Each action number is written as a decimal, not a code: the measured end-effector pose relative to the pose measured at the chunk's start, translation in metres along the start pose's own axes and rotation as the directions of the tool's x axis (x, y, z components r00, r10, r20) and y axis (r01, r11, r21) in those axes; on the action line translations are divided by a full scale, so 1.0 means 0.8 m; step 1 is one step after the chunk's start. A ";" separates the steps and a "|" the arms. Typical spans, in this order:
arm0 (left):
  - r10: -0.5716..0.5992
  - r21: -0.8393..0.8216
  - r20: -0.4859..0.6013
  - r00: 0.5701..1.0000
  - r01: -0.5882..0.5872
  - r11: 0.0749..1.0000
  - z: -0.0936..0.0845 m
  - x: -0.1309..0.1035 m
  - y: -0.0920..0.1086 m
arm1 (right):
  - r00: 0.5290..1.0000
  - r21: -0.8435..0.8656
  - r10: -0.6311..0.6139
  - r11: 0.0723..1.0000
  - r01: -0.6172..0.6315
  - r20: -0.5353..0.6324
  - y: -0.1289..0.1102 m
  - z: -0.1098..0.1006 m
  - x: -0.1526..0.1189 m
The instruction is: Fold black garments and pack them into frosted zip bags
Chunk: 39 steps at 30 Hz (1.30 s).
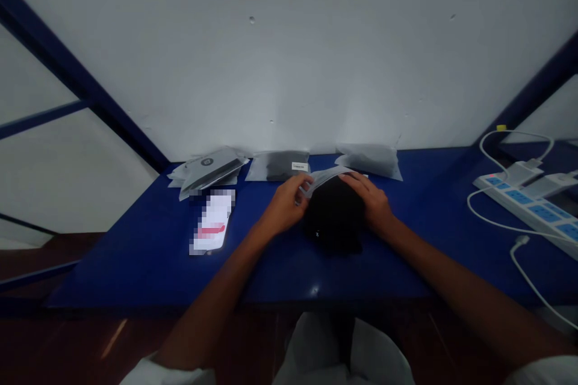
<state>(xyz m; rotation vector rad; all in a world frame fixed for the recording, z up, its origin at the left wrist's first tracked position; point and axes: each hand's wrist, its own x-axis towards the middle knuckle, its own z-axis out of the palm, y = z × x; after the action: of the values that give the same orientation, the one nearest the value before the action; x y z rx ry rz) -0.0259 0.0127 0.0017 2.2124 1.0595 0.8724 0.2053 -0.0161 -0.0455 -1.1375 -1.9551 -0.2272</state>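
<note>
Behind everything, a broad white wall (293, 60) rises from the far edge of a long, glossy blue counter (158, 271). Toward its right end sits a long white power strip with blue socket panels (544, 212), with pale chargers and white cables (490, 222) about it. Well to the left of that, near the middle of the counter, is a rounded black cloth cap (335, 210), between two bare hands.

A translucent plastic bag (326, 175) shows along the cap's far edge. Most of the cap is uncovered, so the two seem neither fully together nor fully apart; whether any of the cap lies inside the bag, I cannot tell. The left grip (291, 197) is narrow, its fingers bent and seemingly closed on the bag's left edge. The right grip (372, 200) curves over the cap's right side and appears to hold it, fingertips reaching the bag; its thumb is hidden.

Along the wall, a pile of frosted plastic bags (212, 171) lies at the left, another frosted bag with dark contents (259, 166) in the middle, and a creased frosted bag (372, 158) at the right. How many in the pile are filled is unclear. In front of the pile rests a phone with a lit screen (214, 222). Smallest are the middle bag's white label (299, 166) and the cap's tiny pale mark (317, 233).
</note>
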 end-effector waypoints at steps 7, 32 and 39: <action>0.045 0.075 -0.046 0.998 -0.042 0.996 0.003 -0.002 0.003 | 1.000 -0.155 -0.015 0.988 0.019 0.028 0.008 -0.004 0.001; 0.039 0.193 -0.106 0.994 -0.018 0.981 0.021 -0.006 0.006 | 0.917 -0.151 0.078 0.988 -0.020 0.390 -0.006 -0.013 0.011; 0.080 0.170 -0.069 0.994 -0.067 0.983 0.014 -0.005 0.007 | 0.941 -0.246 0.145 0.967 -0.069 0.307 -0.007 -0.004 0.009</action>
<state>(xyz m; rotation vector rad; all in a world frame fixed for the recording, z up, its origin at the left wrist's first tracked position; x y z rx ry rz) -0.0172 0.0045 -0.0032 2.3871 1.1293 0.9365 0.2007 -0.0165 -0.0368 -1.5099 -2.1842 -0.2263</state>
